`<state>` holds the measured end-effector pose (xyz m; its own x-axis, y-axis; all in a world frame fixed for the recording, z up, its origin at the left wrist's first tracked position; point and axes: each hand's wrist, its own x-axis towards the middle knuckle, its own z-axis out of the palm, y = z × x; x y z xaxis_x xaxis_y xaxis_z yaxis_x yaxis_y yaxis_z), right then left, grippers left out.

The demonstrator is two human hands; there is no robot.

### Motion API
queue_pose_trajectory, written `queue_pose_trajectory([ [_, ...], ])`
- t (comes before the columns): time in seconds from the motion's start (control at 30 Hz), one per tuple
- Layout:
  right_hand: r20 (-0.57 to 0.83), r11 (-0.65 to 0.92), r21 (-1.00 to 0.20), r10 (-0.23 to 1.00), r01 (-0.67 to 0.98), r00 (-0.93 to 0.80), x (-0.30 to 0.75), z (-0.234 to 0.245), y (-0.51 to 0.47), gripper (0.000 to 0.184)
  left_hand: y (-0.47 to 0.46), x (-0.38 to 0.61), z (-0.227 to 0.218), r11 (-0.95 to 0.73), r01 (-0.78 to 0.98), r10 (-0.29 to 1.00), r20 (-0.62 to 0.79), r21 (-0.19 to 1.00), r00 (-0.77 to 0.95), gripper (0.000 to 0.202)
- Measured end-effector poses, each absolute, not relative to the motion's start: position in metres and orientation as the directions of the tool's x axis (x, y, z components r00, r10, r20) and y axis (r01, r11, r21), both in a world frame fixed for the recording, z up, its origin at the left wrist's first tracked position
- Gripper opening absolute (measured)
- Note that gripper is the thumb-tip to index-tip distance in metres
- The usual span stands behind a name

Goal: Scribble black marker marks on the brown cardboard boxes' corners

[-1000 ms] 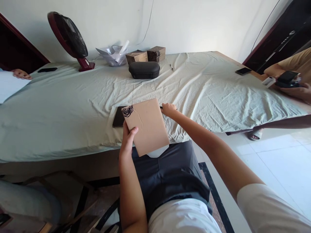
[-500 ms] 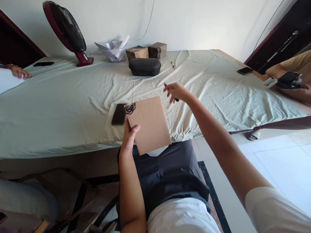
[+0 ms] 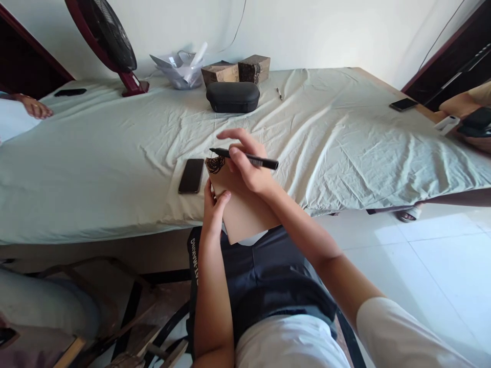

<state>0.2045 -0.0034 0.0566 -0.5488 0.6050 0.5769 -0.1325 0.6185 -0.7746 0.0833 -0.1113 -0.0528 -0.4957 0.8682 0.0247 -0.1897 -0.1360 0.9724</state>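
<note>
My left hand [image 3: 215, 207] grips the left edge of a flat brown cardboard piece [image 3: 249, 212], thumb on its face. Black scribbled loops [image 3: 216, 164] cover the cardboard's upper left corner. In my right hand [image 3: 249, 161] is an uncapped black marker [image 3: 258, 161], held between thumb and fingers with the index finger raised. Its tip points left, just above the scribble; whether it touches the cardboard I cannot tell. My right hand and forearm hide the cardboard's upper right part. A black smartphone [image 3: 191, 176] lies on the cloth left of the cardboard.
A pale green cloth [image 3: 115, 168] covers the table. Toward the wall stand a fan [image 3: 132, 84], a clear plastic bowl [image 3: 184, 79], patterned boxes [image 3: 253, 69] and a black case [image 3: 232, 97]. A small pen [image 3: 280, 94] lies farther right. Other people's hands show at both sides.
My right hand has swung left with the marker, from beside the cardboard to over its upper part. My left hand still holds the cardboard. The view has shifted slightly.
</note>
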Motion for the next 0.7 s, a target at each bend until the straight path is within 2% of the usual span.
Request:
queue_pose_trajectory([
  [0.13,0.642,0.669,-0.73,0.599,-0.141,-0.479,0.204,0.041,-0.003,0.032,-0.114,0.084,-0.048,-0.109,-0.182,0.879,0.009,0.977,-0.477,0.101],
  [0.37,0.673,0.724,-0.682,0.565,-0.104,-0.477,0.209,0.048,-0.005,0.031,-0.111,0.085,-0.046,-0.13,-0.197,0.882,0.023,0.972,-0.47,0.1],
  [0.57,0.681,0.697,-0.694,0.553,-0.182,-0.48,0.216,0.042,-0.015,0.006,-0.113,0.086,-0.047,-0.126,-0.263,0.881,-0.014,0.957,-0.474,0.094],
  [0.7,0.709,0.712,-0.677,0.56,-0.189,-0.428,0.218,0.034,-0.019,0.009,-0.111,0.086,-0.05,-0.142,-0.304,0.858,-0.036,0.942,-0.513,0.09],
])
